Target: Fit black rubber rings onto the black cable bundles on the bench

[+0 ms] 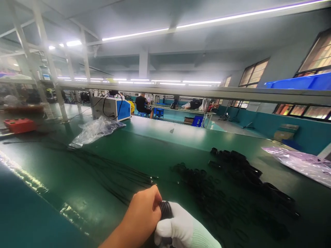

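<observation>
At the bottom middle, my bare left hand (144, 213) and my white-gloved right hand (181, 224) are together over the green table (124, 144). Between them is a coiled black cable (166, 209), its loops packed side by side. My left fingers pinch the coil's left side, while my right hand wraps round it from the right and below. The coil's lower part is hidden by the glove. Loose black cables (111, 165) stretch across the table to the left, with small metallic ends near my left hand. Right of my hands lies a pile of thin black rings (207, 189).
Bundled black coils (248, 172) lie farther right, near a pinkish plastic bag (300, 163). A clear plastic bag (98, 131) rests before a blue-and-white machine (111, 108). A red box (20, 125) stands at left. A shelf rail (181, 89) crosses above; a seated person (142, 103) is beyond.
</observation>
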`<state>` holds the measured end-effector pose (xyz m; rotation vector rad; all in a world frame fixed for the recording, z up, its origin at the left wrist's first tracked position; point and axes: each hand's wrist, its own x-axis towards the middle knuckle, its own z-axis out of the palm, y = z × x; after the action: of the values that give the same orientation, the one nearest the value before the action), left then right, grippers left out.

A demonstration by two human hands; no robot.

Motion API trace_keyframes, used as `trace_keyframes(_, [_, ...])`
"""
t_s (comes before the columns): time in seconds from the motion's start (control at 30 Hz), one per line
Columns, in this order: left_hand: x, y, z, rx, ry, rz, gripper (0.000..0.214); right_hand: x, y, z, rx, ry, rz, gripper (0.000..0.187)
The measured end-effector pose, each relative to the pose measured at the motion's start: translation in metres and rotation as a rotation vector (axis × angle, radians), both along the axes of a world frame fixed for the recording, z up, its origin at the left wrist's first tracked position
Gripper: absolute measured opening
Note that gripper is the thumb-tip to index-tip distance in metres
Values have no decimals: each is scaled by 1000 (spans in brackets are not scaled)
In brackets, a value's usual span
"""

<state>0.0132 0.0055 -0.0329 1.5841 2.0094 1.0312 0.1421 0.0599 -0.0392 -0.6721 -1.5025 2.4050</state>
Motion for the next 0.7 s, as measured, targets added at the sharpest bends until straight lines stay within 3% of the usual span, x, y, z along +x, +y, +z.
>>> trace_keyframes(0.13, [-3, 3, 6, -48, 21, -23, 11, -1, -3, -3, -55, 15, -16, 23])
trace_keyframes(0.23, [-15, 8, 9, -41, -8, -136, 10, 7, 4, 1, -124, 64, -84, 27])
trace_keyframes(0.4, [-35, 40, 5, -82, 32, -194, 20, 55, 52, 23, -178, 268, -357, 39])
trace_keyframes(0.47, [-28, 60, 1, -98, 88, -223, 18, 76, 70, 28, -177, 309, -435, 38])
trace_keyframes(0.57, [-3, 83, -5, -120, 178, -321, 12, 91, 83, 23, -186, 321, -428, 37])
trace_keyframes(0.7, [27, 85, -18, -189, 260, -498, 20, 88, 82, 12, -188, 297, -414, 39])
